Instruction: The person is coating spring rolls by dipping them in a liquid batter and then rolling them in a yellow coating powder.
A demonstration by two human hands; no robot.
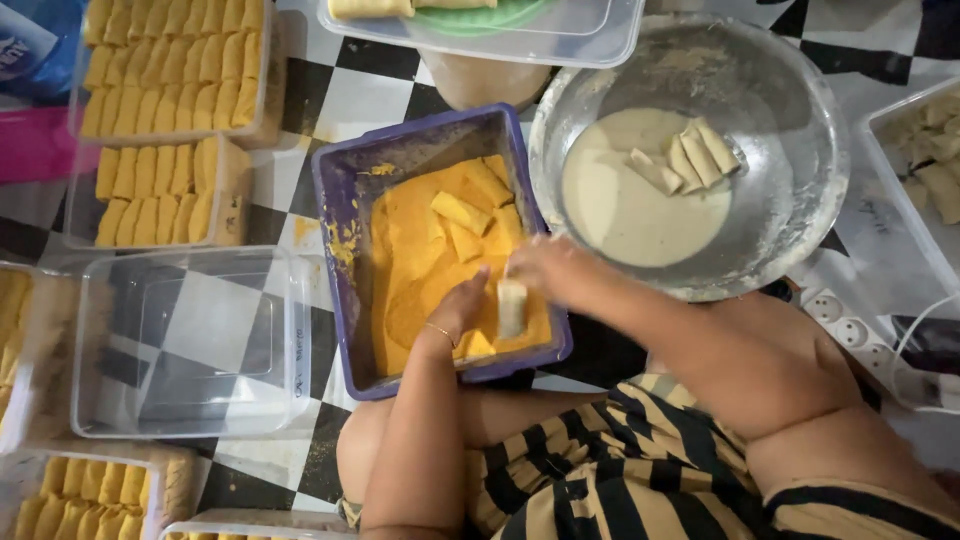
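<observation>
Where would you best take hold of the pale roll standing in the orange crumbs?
Probably by its long sides near the top end, coming from above. The pale roll stands roughly upright in the purple tray, its lower end in the crumbs, so the top is free. The right hand already meets it there; the left hand rests beside it.

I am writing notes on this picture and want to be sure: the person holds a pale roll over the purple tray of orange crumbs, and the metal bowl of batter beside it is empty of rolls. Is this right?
Not quite. The metal bowl is not empty: several pale rolls lie in the batter, as the head view shows. The rest stands: both hands, left hand and right hand, hold a pale roll over the purple tray of orange crumbs.
</observation>
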